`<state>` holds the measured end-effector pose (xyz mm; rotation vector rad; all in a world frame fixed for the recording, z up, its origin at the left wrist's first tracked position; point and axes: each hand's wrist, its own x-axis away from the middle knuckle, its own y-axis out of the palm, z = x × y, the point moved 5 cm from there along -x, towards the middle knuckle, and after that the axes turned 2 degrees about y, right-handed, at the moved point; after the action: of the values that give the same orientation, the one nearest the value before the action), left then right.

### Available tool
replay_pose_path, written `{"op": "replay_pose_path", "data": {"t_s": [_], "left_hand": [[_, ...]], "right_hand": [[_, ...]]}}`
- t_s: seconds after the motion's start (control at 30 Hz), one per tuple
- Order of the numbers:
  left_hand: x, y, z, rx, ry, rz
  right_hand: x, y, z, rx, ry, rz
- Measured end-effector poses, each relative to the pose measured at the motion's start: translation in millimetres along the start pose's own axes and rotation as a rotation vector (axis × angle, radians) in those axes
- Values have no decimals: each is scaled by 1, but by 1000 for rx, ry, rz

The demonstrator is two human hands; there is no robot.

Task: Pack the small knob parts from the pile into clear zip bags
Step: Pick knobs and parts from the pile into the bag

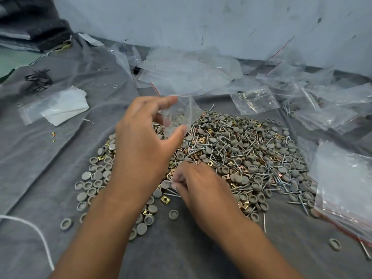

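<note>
Grey knob parts [237, 156], mixed with screws and brass clips, lie heaped on the cloth-covered desk [181, 248] before me. My left hand [141, 146] pinches a clear zip bag [179, 115] above the pile (a few pieces already inside), while my right hand [199, 190], fingers curled, pinches screws [172, 191] at the pile's near edge.

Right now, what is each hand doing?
Left hand: holds a clear zip bag above the pile.
Right hand: fingers pinch small parts at the pile's edge.
</note>
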<state>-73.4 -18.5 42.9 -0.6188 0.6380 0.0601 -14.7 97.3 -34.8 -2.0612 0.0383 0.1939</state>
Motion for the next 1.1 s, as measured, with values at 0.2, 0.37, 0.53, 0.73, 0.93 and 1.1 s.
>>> {"op": "replay_pose_path", "data": {"t_s": [0.2, 0.37, 0.53, 0.73, 0.93, 1.1], "left_hand": [[0, -2, -3, -19, 9, -14], [6, 13, 7, -109, 97, -142], [18, 34, 21, -85, 161, -253], [19, 37, 24, -62, 154, -236], [6, 15, 9, -46, 50, -145], [-4, -9, -6, 16, -46, 19]], "right_hand": [[-2, -10, 14, -109, 53, 107], [5, -71, 27, -309, -38, 551], [9, -87, 17, -149, -205, 656], [7, -80, 18, -80, -168, 637], [9, -75, 23, -246, -84, 579], [5, -5, 5, 5, -53, -50]]}}
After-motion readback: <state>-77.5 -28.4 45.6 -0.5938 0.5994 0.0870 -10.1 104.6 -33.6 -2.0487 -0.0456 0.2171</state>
